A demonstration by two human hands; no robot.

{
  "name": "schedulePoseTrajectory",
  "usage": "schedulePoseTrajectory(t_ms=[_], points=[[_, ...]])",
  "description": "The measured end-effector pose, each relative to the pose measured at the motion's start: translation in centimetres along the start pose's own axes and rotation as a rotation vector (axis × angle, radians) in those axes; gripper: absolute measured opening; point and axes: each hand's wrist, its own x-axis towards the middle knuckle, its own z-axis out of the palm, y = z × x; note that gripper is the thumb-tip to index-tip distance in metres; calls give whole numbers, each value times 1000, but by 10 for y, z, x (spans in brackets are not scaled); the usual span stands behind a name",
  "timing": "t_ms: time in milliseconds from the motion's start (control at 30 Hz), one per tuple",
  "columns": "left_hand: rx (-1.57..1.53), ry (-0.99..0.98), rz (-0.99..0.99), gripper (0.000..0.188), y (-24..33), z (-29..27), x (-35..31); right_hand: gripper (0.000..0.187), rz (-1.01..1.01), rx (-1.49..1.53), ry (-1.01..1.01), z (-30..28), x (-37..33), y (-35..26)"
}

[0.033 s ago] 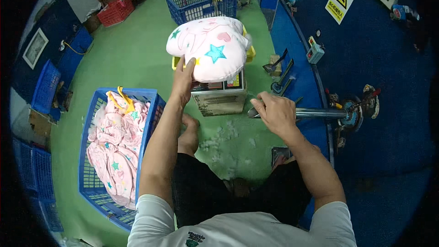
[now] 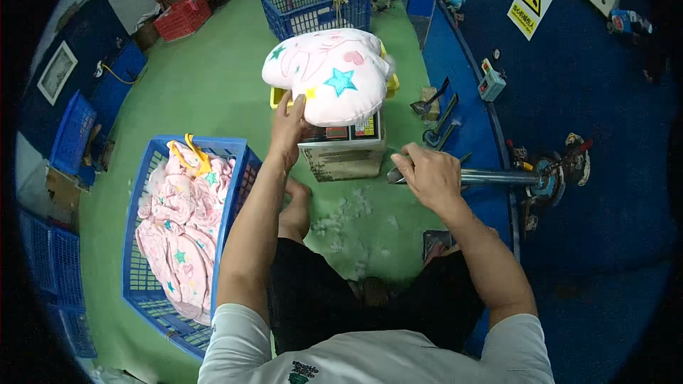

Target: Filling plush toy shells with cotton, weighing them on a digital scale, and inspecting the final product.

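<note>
A plump pale pink plush cushion (image 2: 327, 75) with a teal star and a pink heart lies in a yellow tray (image 2: 393, 87) on a weighing scale (image 2: 343, 160). At the cushion's near left edge is my left hand (image 2: 288, 128), fingers apart, the fingertips at or against the cloth; whether they press on it I cannot tell. My right hand (image 2: 434, 176) is closed around a shiny metal pipe (image 2: 498, 176) that juts from the blue wall on the right. The pipe's cut end pokes out left of my fingers.
Left of my legs stands a blue basket (image 2: 245, 171) of limp pink star-patterned covers (image 2: 181, 242). Another blue basket (image 2: 313, 25) is behind the scale. White fluff (image 2: 345, 220) is scattered on the green floor. Black-headed tools (image 2: 430, 103) lean along the blue wall, below a control box (image 2: 491, 85).
My left fingers have slipped slightly down off the cushion's surface, uncovering a small yellow star. My right hand stays on the pipe.
</note>
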Motion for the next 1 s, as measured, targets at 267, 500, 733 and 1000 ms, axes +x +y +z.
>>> schedulePoseTrajectory(t_ms=[267,500,733,1000], points=[[41,-122,222,54,-214,-124,-120,49,16,-8,-54,-5,4,-14],[159,-283,-385,44,-228,-72,-186,49,145,48,-230,-22,8,-10],[463,-253,-510,44,-235,-89,-179,54,445,810,-232,1,48,14],[400,-270,-501,52,-217,-82,-165,84,656,971,-128,40,176,54]])
